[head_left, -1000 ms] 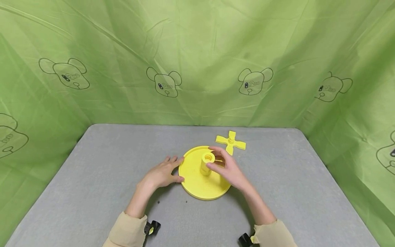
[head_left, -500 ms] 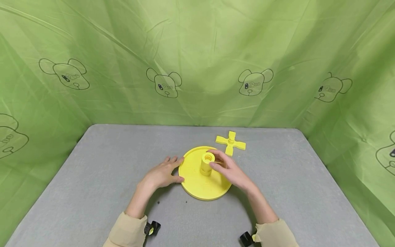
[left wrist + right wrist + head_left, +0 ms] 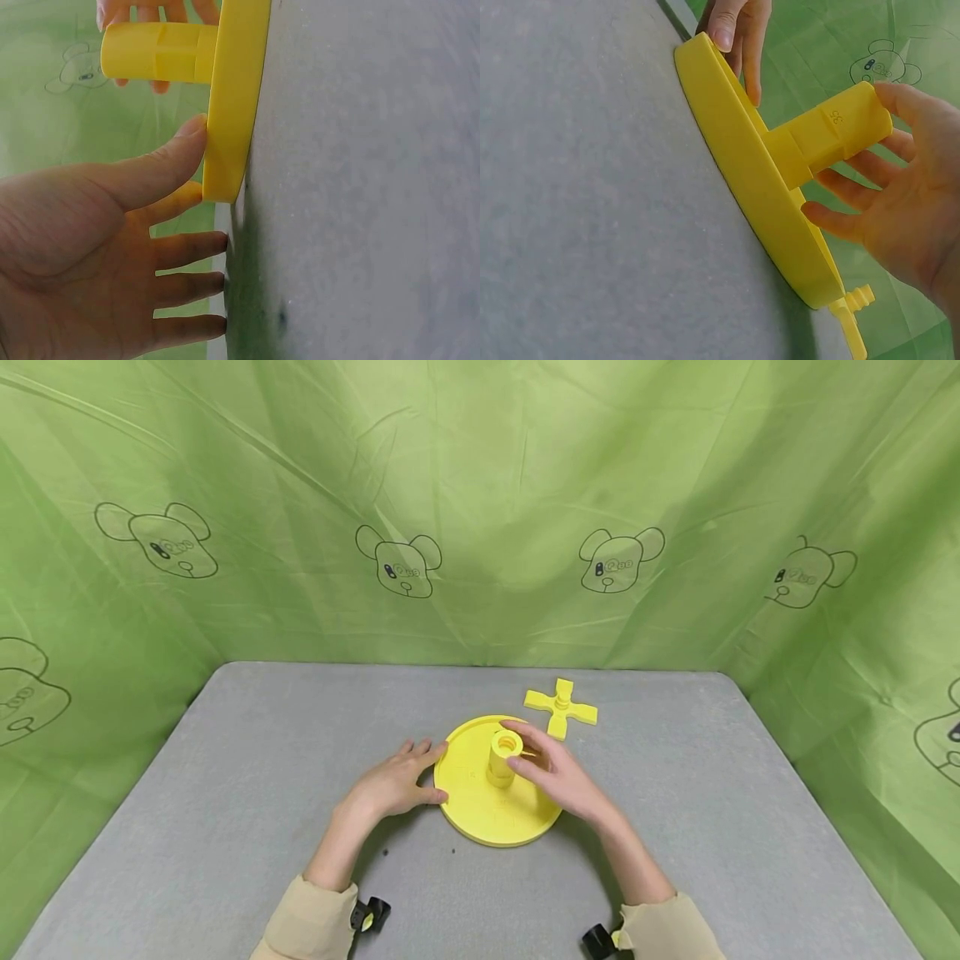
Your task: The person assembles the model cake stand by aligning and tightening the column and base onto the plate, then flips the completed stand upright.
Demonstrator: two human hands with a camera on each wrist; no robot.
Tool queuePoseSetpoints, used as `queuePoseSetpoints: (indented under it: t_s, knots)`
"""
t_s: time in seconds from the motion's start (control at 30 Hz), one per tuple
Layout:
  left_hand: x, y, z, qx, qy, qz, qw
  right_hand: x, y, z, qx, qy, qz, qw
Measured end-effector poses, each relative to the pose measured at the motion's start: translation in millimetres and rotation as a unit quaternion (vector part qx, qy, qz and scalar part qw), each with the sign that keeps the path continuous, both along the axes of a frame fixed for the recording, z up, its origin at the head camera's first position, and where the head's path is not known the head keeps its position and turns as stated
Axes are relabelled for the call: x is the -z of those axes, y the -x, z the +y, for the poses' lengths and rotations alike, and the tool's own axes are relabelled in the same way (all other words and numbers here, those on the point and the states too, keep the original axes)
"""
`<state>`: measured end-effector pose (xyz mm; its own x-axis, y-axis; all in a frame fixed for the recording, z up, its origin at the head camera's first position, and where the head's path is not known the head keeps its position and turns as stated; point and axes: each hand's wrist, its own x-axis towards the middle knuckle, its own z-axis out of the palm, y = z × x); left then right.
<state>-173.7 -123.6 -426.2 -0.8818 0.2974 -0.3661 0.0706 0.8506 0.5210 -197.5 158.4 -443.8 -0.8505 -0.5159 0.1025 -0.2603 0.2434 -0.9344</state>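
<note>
A round yellow tray [image 3: 480, 818] with a low rim lies flat on the table. From its middle rises a thick yellow hollow post [image 3: 500, 764], upright, with threads inside its top; the right wrist view shows the number 35 on its side. My right hand [image 3: 558, 777] holds the post from the right, thumb near its top and fingers curved behind it. At the tray's left edge, my left hand [image 3: 393, 782] touches the rim with thumb and index finger, its other fingers straight and spread, tips down at the table [image 3: 360, 187].
Behind the tray and to the right lies a yellow cross-shaped piece [image 3: 562, 703] with a short threaded stub pointing up. Green cloth [image 3: 480, 510] with bear drawings hangs behind and at both sides of the grey table. Small dark specks dot the surface near the left wrist.
My right hand has shifted slightly to the right around the post, with its thumb drawn back toward the post's side. My left hand and the tray stay where they were.
</note>
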Motion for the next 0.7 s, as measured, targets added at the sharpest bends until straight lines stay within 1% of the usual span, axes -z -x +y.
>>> queuePoseSetpoints:
  t_s: [0.1, 0.3, 0.43, 0.6, 0.7]
  knots:
    - [0.5, -0.3, -0.1, 0.0, -0.001, 0.0, 1.0, -0.2, -0.6, -0.6, 0.001, 0.0, -0.001, 1.0]
    - [0.7, -0.9, 0.0, -0.001, -0.002, 0.003, 1.0, 1.1, -1.8, -5.5, 0.034, 0.012, 0.001, 0.9993]
    - [0.7, -1.2, 0.0, -0.001, 0.0, 0.003, 1.0, 1.0, -2.2, -6.6, 0.046, 0.004, 0.007, 0.9989]
    - [1.7, -0.8, -0.1, 0.002, 0.002, 0.003, 1.0, 0.6, -1.1, -2.2, 0.024, -0.001, 0.012, 0.9996]
    - [2.4, -0.6, 0.1, 0.001, 0.004, 0.001, 1.0, 0.6, -0.7, 1.4, 0.007, 0.001, 0.007, 0.9999]
